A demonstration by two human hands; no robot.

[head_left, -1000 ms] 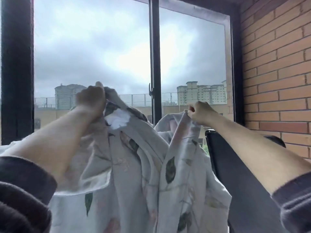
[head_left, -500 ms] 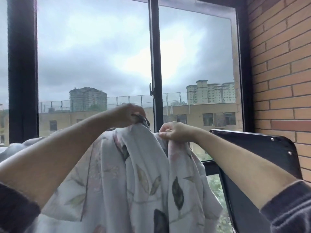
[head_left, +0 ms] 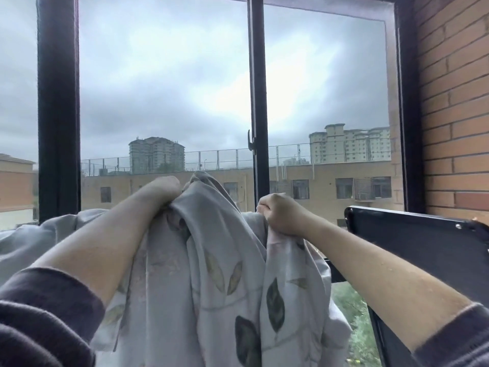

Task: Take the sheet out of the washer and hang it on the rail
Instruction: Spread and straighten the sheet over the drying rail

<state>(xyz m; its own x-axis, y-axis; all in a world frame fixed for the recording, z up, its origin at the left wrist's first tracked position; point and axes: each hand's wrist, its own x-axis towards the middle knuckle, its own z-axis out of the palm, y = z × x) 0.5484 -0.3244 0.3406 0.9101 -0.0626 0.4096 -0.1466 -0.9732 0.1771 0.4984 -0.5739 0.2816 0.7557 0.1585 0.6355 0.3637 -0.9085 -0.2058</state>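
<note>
**Sheet held up at window, both hands gripping**

Left hand (head_left: pixel 165 190) fisted around a bunched fold of the sheet (head_left: pixel 211 274), near its top. Right hand (head_left: pixel 280 213) also closed tight, pinching the sheet's edge just beside it. Sheet is pale grey with a leaf print, hangs down between both forearms in front of the window (head_left: pixel 164 88). More grey fabric spreads off to the left. Black panel (head_left: pixel 412 242) sits right of the right hand, brick wall (head_left: pixel 455 102) behind it. Rail not visible.
</note>
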